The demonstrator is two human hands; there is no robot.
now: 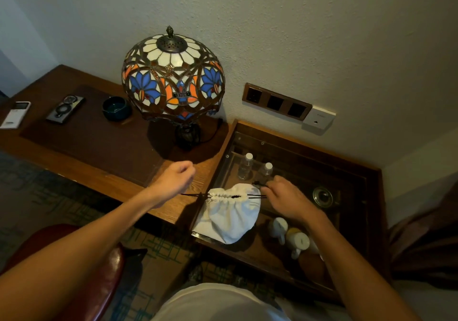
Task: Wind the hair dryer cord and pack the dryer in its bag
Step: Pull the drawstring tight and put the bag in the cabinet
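White cloth drawstring bag [231, 217] cinched on glass-topped bench [292, 147], left hand [174, 180] and right hand [288, 198] pulling black drawstrings [256, 196] apart

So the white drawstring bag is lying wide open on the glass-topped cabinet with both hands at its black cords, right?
Not quite: the white drawstring bag is cinched nearly shut, its mouth gathered. It does lie on the glass-topped cabinet, the left hand and right hand at its black cords. The head view shows it.
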